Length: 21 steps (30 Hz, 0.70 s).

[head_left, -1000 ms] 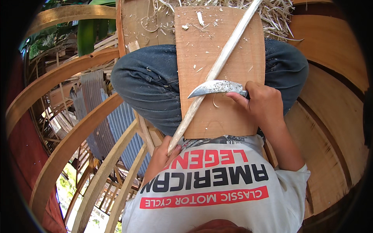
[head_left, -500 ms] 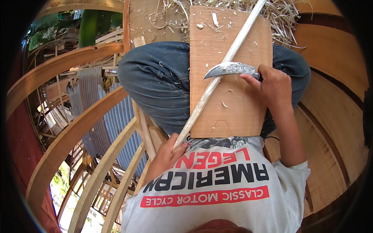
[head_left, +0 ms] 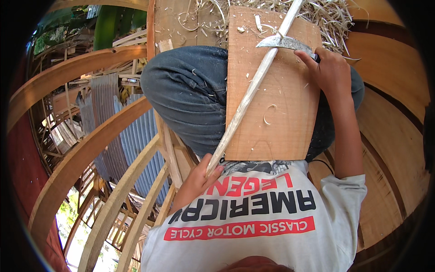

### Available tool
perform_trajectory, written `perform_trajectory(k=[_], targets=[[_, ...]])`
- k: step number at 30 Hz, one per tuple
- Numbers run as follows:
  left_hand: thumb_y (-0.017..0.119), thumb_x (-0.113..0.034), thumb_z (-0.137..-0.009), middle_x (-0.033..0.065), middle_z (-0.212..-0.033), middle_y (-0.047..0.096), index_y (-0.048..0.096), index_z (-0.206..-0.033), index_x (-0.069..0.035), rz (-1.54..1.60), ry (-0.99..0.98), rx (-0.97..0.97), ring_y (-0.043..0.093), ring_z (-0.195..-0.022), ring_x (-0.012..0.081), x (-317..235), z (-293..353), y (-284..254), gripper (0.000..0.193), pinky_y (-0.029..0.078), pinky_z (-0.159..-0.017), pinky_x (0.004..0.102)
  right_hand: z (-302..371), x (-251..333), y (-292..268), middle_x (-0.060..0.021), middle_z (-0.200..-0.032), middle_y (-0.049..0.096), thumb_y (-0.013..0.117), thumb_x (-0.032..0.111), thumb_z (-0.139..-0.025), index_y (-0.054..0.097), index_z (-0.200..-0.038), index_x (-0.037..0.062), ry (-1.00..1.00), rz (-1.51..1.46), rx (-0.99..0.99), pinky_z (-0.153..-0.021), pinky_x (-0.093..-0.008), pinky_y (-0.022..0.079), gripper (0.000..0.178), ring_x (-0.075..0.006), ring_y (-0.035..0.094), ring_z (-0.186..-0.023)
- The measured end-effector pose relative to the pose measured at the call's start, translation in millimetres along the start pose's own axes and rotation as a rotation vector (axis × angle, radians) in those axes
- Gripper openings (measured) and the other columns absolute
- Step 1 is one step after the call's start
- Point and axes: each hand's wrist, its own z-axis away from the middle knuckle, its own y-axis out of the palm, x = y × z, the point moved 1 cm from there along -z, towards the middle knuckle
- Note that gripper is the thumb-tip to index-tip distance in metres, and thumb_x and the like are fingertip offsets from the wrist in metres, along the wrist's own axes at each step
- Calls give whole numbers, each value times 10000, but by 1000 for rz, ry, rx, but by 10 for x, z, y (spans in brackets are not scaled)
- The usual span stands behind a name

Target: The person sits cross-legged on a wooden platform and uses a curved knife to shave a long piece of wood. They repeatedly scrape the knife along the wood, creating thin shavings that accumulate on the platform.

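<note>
1. Your left hand is closed around the near end of the pale stick, thumb on one side; the stick runs forward and rightward from that grip, slantwise over the board on your lap.
2. Your right hand is wrapped around the dark handle of the curved knife, thumb laid toward the blade, which points leftward from that grip and crosses the stick well ahead of your left hand.
3. For clean shaving, I'd set the blade at a shallow angle and use light, even strokes, so it skims along the grain instead of digging in.
4. I'd brace the stick firmly against the board from the left grip, turning it a little between strokes; a slack hold could let it roll.
5. I'd direct the edge away from your left fingers and your jeans.
6. As for containers, I can make out none around either grip; the shavings lie loose in a heap beyond your right hand.
</note>
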Motion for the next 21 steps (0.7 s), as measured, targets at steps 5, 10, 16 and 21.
perform_trajectory(k=[5,10,16,21], targets=[[554,-249,-956,168,-724,524,480,-1003,-18,-52,48,-5,547,-665,192,58,-1,-25,247,432,-633,325,-543,-383,-32,-249,-701,638,445,786,-775,658,-701,-42,113,8,25,-638,-443,524,858,-388,656,-702],[554,-254,-958,120,-733,509,487,-997,-12,74,53,5,504,-691,155,106,-33,20,254,420,-646,298,-276,-110,-86,-243,-619,601,521,680,-818,648,-686,-38,104,-203,73,-561,-419,500,741,-374,625,-585],[544,-228,-964,59,-765,505,501,-1040,-11,129,89,75,475,-724,111,175,-83,-38,234,402,-657,266,545,427,-186,-177,-544,576,610,593,-805,609,-615,12,-173,-236,211,-479,-377,476,611,-326,599,-501],[529,-213,-972,22,-797,480,511,-1067,-13,279,26,141,449,-759,87,110,-97,-55,222,383,-691,242,590,476,-203,-161,-565,575,652,569,-778,618,-671,6,-96,-213,307,-512,-366,472,574,-309,601,-538]])
